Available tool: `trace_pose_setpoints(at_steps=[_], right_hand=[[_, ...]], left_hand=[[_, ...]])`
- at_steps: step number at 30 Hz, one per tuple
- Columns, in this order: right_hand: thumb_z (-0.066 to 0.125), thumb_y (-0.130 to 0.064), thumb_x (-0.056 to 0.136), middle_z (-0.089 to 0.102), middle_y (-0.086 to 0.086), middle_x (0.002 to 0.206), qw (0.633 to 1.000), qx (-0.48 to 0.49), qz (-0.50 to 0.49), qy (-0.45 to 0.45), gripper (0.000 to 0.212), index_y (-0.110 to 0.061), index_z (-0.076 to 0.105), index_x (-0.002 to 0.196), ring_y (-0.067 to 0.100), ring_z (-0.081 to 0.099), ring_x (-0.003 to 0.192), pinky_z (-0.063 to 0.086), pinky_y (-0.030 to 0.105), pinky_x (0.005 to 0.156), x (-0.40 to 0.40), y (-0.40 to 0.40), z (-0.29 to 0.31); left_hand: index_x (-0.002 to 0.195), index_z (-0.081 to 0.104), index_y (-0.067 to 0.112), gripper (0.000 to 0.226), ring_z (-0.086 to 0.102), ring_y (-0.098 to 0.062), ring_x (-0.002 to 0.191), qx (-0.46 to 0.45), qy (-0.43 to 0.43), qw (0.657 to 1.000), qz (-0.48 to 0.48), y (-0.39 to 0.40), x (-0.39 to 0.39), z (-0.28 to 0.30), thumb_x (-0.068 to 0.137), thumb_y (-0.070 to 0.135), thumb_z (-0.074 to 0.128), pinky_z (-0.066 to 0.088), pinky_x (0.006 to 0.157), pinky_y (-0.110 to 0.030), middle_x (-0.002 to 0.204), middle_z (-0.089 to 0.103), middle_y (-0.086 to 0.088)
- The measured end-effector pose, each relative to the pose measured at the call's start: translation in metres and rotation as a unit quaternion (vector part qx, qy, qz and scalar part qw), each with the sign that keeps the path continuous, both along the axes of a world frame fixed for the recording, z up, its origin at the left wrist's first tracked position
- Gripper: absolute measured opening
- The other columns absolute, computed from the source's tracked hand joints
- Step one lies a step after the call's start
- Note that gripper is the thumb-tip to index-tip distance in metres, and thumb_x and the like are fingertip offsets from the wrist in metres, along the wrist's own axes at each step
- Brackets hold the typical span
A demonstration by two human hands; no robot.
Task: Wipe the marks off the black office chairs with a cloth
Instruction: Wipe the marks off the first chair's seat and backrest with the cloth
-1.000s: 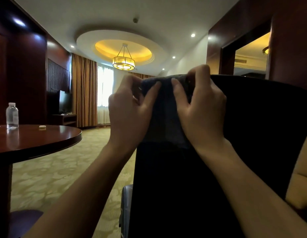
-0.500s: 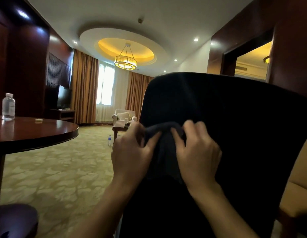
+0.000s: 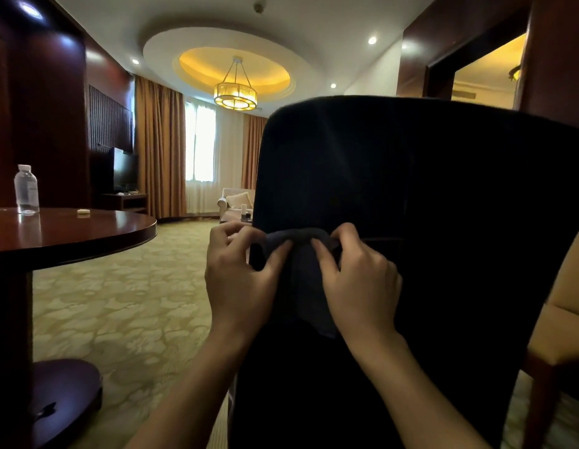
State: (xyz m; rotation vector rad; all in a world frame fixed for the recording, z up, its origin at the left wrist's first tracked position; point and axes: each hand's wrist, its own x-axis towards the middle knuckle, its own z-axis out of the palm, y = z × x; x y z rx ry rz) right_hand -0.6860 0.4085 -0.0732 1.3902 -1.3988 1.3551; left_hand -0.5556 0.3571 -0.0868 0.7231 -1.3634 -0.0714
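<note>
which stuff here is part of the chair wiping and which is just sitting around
Part of the job:
- black office chair, its backrest being wiped
- dark cloth against the backrest
- left hand and right hand, both gripping the cloth

Just lying about:
- water bottle on the round table
- small white object on that table
- tan chair at right

— What are you seeing of the chair?

— I'm looking at its black backrest from behind; it's standing upright and filling the right half of my view, its top edge curving.

— And the cloth?

— I'm seeing a dark blue-grey cloth lying against the backrest's left part, about halfway down, bunching along its top and hanging to a point below.
</note>
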Motion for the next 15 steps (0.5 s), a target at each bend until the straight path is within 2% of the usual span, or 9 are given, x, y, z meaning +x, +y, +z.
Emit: trace_pose_setpoints(at_steps=[3, 5, 7, 8, 12, 15], right_hand=[[0.064, -0.039, 0.092, 0.061, -0.003, 0.060, 1.000, 0.018, 0.011, 0.001, 0.025, -0.017, 0.053, 0.085, 0.023, 0.062, 0.050, 0.026, 0.022, 0.046, 0.003, 0.002, -0.002], [0.065, -0.038, 0.092, 0.061, -0.003, 0.061, 1.000, 0.017, 0.016, 0.009, 0.026, -0.017, 0.053, 0.085, 0.023, 0.061, 0.050, 0.020, 0.020, 0.044, 0.002, 0.001, -0.001], [0.066, -0.037, 0.092, 0.061, -0.004, 0.062, 1.000, 0.011, 0.018, 0.017, 0.026, -0.016, 0.053, 0.085, 0.022, 0.061, 0.050, 0.012, 0.015, 0.044, 0.001, -0.002, 0.001], [0.066, -0.037, 0.092, 0.062, -0.004, 0.064, 1.000, 0.012, 0.018, 0.019, 0.025, -0.016, 0.053, 0.086, 0.021, 0.061, 0.051, 0.011, 0.014, 0.045, 0.002, -0.003, 0.002], [0.065, -0.035, 0.092, 0.062, -0.002, 0.063, 1.000, 0.009, 0.011, 0.014, 0.024, -0.015, 0.053, 0.087, 0.022, 0.061, 0.051, 0.014, 0.018, 0.045, 0.005, -0.004, -0.002], [0.067, -0.034, 0.091, 0.063, 0.000, 0.065, 0.999, -0.044, 0.017, 0.011, 0.024, -0.014, 0.055, 0.085, 0.026, 0.063, 0.055, 0.020, 0.020, 0.045, 0.003, 0.003, 0.013]], left_hand=[[0.087, 0.064, 0.019, 0.025, 0.056, -0.009, 0.089, 0.014, 0.007, 1.000, -0.011, -0.002, 0.005, 0.002, 0.079, 0.040, 0.077, 0.055, 0.070, -0.034, 0.103, 0.052, 0.004], [0.088, 0.064, 0.019, 0.025, 0.054, -0.006, 0.088, 0.013, 0.011, 1.000, -0.009, -0.002, 0.004, 0.002, 0.081, 0.040, 0.075, 0.054, 0.069, -0.029, 0.104, 0.052, 0.004], [0.090, 0.064, 0.018, 0.026, 0.052, -0.009, 0.090, 0.008, 0.006, 1.000, 0.004, -0.003, 0.001, 0.002, 0.082, 0.041, 0.072, 0.045, 0.070, -0.014, 0.105, 0.051, 0.003], [0.091, 0.064, 0.017, 0.028, 0.051, -0.009, 0.090, 0.005, 0.001, 1.000, 0.011, -0.003, 0.001, 0.002, 0.082, 0.042, 0.071, 0.041, 0.069, -0.010, 0.106, 0.050, 0.003], [0.095, 0.064, 0.015, 0.027, 0.053, -0.017, 0.098, -0.013, -0.022, 0.999, 0.027, -0.007, 0.001, -0.003, 0.085, 0.039, 0.073, 0.041, 0.067, -0.021, 0.108, 0.049, 0.001], [0.088, 0.063, 0.019, 0.024, 0.052, -0.021, 0.106, -0.061, -0.016, 0.998, 0.028, -0.002, 0.005, 0.012, 0.084, 0.040, 0.074, 0.041, 0.074, -0.018, 0.111, 0.047, 0.001]])
